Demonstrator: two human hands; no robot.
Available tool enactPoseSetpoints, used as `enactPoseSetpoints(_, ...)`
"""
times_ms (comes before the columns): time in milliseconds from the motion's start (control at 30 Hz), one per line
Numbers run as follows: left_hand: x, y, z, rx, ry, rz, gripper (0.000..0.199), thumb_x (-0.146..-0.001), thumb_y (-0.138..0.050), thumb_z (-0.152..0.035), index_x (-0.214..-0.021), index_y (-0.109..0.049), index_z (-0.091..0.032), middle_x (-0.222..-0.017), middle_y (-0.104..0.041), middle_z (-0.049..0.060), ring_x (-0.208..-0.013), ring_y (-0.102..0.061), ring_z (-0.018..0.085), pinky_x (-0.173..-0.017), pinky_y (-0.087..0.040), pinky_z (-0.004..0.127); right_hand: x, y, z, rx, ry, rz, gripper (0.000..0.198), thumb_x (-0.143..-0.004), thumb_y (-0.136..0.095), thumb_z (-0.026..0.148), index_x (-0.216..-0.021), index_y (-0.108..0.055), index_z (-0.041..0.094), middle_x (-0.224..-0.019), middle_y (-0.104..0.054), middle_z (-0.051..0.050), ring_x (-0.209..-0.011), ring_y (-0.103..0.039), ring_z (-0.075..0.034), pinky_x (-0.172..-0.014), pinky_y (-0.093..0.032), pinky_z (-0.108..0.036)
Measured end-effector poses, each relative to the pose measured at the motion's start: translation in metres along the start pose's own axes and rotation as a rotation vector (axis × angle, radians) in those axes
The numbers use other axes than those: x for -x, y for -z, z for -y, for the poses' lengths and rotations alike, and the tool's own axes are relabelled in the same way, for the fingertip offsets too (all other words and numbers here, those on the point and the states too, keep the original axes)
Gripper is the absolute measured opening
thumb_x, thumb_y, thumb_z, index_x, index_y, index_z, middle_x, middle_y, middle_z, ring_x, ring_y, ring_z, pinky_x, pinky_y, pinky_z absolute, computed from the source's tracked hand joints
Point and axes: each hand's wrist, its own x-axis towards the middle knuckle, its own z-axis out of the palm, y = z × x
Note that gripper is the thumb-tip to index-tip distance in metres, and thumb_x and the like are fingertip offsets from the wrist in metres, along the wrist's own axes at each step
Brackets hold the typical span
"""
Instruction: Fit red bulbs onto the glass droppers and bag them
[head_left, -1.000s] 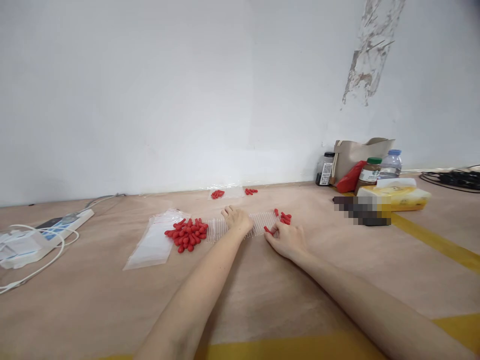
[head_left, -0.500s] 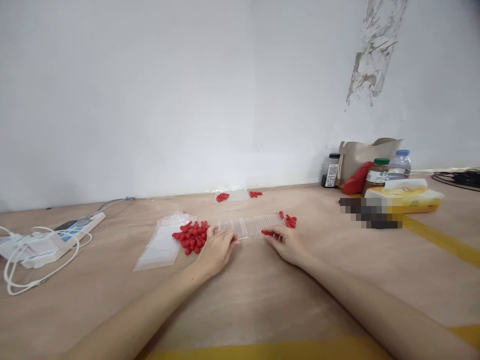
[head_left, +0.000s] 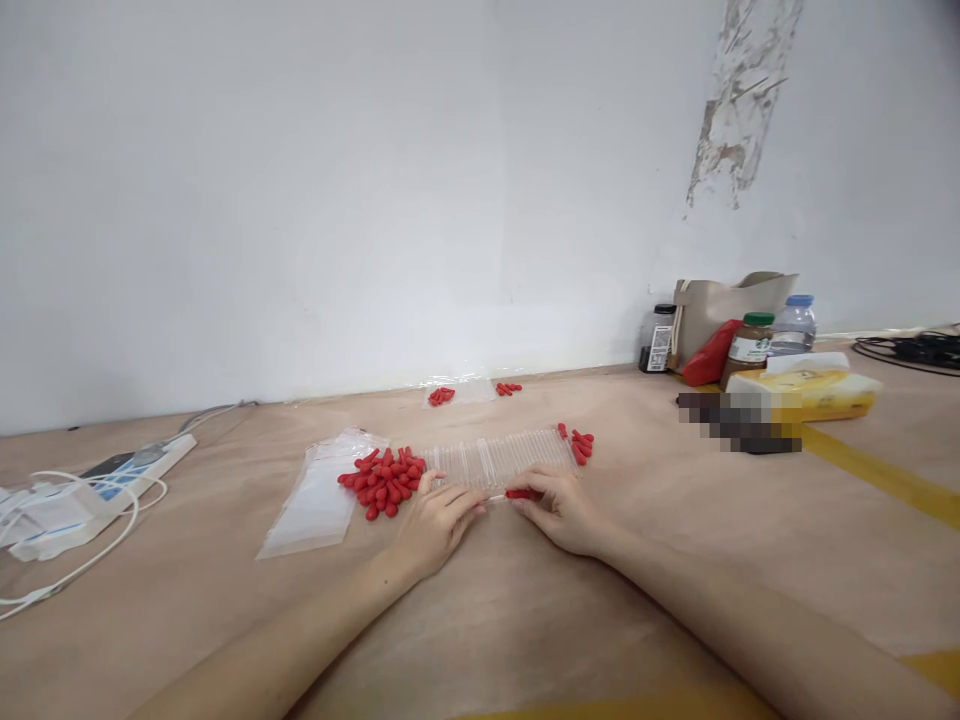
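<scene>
glossy clear tubes point(head_left: 517, 455), matt rubbery red bulbs point(head_left: 380, 482), smooth plastic bags point(head_left: 307, 505)

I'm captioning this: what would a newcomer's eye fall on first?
Probably the heap of red bulbs left of centre. Right of it lies a row of clear tubes; at its near edge the left hand holds one tube and the right hand pinches a red bulb. At upper right, a peeled wall patch stands out.

Light even, fairly bright; source I cannot place. The wall point(head_left: 300, 200) reads pale grey. Soft, diffuse shadow on the table point(head_left: 420, 640) between my forearms point(head_left: 322, 610). Faint shine on the clear tubes point(head_left: 491, 458) (fine detail soft). Wide-angle stretch toward the edges; top-right corner darkens. Mosaic blocks hide a dark object point(head_left: 772, 445) at right.
</scene>
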Motion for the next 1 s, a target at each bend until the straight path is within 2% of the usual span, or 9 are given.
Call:
enactPoseSetpoints(433,0.002,-0.0071,0.0056,0.023,-0.029,-0.026,0.021,-0.089,-0.042,-0.025,-0.1,-0.059,-0.023,-0.085,-0.067,0.002,-0.073,-0.059,0.013,-0.09,-0.03,0.038,0.0008,-0.0007,0.0044,-0.046,-0.005,0.035,0.02,-0.078,-0.05,0.017,-0.093,-0.062,0.021,-0.082,-0.061,-0.003,-0.072,-0.056,-0.012,-0.065,-0.045,-0.025)
enactPoseSetpoints(600,0.0014,-0.0069,0.0057,0.065,-0.078,-0.049,0.022,-0.088,-0.042,-0.023,-0.103,-0.058,-0.022,-0.082,-0.066,0.003,-0.071,-0.058,0.014,-0.081,-0.038,0.035,0.0016,-0.0045,0.0015,-0.036,-0.042,0.005,0.012,-0.077,-0.054,0.022,-0.085,-0.063,0.02,-0.079,-0.065,-0.002,-0.072,-0.058,-0.013,-0.066,-0.045,-0.026)
enactPoseSetpoints(700,0.0011,-0.0064,0.0047,0.095,-0.098,-0.05,0.024,-0.088,-0.042,-0.02,-0.106,-0.057,-0.02,-0.084,-0.065,0.004,-0.075,-0.056,0.015,-0.072,-0.043,0.03,0.0022,-0.007,-0.0001,-0.037,-0.013,-0.012,0.013,-0.078,-0.052,0.023,-0.085,-0.063,0.021,-0.079,-0.065,-0.001,-0.071,-0.058,-0.013,-0.067,-0.045,-0.026)
enactPoseSetpoints(1000,0.0032,-0.0037,0.0031,0.122,-0.132,0.013,0.029,-0.088,-0.037,-0.015,-0.113,-0.051,-0.02,-0.088,-0.061,0.006,-0.079,-0.056,0.015,-0.068,-0.046,0.026,0.003,-0.0081,0.0016,-0.046,0.116,-0.063,0.011,-0.081,-0.05,0.023,-0.083,-0.061,0.021,-0.076,-0.064,-0.001,-0.07,-0.057,-0.012,-0.066,-0.044,-0.024)
